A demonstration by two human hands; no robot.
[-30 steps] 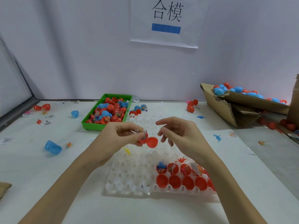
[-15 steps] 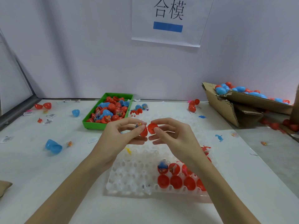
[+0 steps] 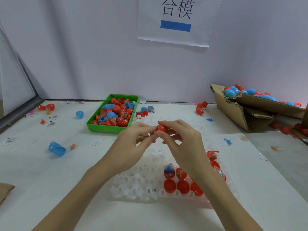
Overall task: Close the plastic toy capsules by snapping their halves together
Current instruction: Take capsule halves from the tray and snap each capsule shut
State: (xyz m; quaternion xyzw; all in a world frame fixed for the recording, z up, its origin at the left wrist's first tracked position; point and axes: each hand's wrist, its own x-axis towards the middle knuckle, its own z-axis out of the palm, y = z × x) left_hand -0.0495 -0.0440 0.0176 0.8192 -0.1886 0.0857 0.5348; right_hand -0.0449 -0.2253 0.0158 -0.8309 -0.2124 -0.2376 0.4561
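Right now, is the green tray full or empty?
Full. The green tray is heaped with red and blue capsule pieces, some piled up to its rim. Whether they are halves or closed capsules is hard to tell.

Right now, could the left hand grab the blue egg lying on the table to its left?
Probably not yet. The left hand is busy pinching the red capsule together with the right hand. Nothing blocks the way to the blue egg, though.

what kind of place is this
Probably a toy-assembly workstation in a small factory or workshop. A printed sign hangs on the partition wall, a green bin and a cardboard box hold many red and blue capsules, and a clear tray sits under the hands.
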